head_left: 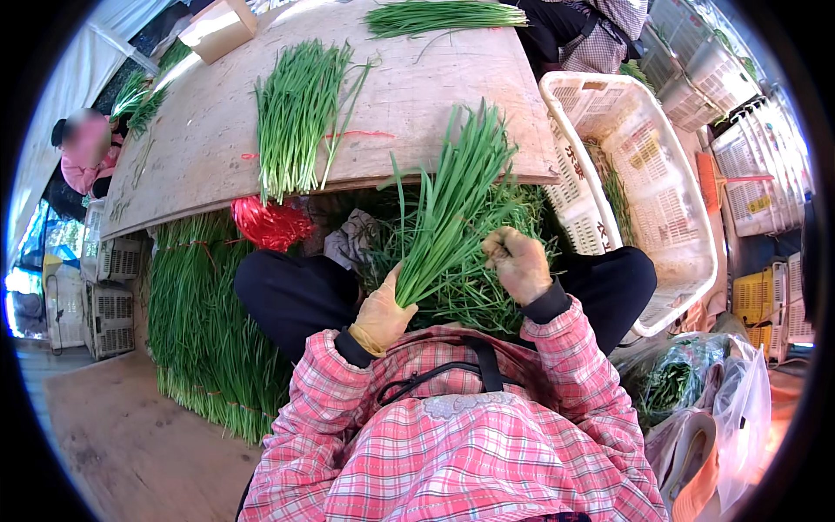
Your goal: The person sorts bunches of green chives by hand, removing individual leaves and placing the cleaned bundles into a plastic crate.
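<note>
My left hand [384, 315], in a pale yellowish glove, is closed round the lower stems of a bunch of garlic chives [452, 209]. The leaves fan upward and slightly right, past the edge of the board. To the right of the bunch my right hand [518, 264], in a stained glove, is curled with its fingers pressed in; whether it pinches something cannot be made out. Loose green leaves [474, 300] are heaped between my knees, under both hands. On the board ahead lies another pile of chives [300, 122], stem ends toward me.
The wooden board [200, 157] spans the front, with more chives [444, 16] at its far edge. Red plastic twine [270, 223] hangs below it. Tied chive bundles [209, 322] stand at left. A white crate [648, 187] and plastic bag [739, 400] are at right. Other people sit nearby.
</note>
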### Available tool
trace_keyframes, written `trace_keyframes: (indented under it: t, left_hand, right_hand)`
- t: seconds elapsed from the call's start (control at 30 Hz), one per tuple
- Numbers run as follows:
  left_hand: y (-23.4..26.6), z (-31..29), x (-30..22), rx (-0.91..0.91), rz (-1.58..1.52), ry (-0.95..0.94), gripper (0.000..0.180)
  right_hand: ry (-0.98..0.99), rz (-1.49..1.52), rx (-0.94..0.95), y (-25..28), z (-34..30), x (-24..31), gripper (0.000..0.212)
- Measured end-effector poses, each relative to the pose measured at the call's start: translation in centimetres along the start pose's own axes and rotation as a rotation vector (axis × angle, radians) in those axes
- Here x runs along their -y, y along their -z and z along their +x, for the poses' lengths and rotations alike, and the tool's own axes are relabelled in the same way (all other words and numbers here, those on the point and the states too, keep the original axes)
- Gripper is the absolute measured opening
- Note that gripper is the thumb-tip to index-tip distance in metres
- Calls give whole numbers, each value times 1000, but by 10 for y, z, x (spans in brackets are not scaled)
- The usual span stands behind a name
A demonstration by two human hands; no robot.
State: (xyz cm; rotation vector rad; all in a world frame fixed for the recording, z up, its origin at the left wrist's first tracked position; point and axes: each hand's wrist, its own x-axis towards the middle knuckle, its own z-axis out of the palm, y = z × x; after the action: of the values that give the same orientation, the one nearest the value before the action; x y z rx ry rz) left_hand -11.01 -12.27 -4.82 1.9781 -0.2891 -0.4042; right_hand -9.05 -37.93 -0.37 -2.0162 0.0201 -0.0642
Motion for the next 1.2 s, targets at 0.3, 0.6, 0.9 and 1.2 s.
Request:
trace_keyframes:
  t: [0.3, 0.6, 0.9, 1.2]
  left_hand:
    - [20, -8, -51, -263, 1252, -208, 79]
    - [27, -3, -50, -304, 1426, -235, 80]
    - [62, -8, -57, -436, 1509, -407, 73]
    - [71, 10, -86, -476, 1610, -736, 67]
  right_hand:
    - [-214, 278, -423, 93, 5, -9, 8]
    - [577, -526, -76, 11, -17, 70, 42]
    - [246, -627, -296, 54, -17, 9, 21]
    - [816, -570, 150, -13, 10, 82, 52]
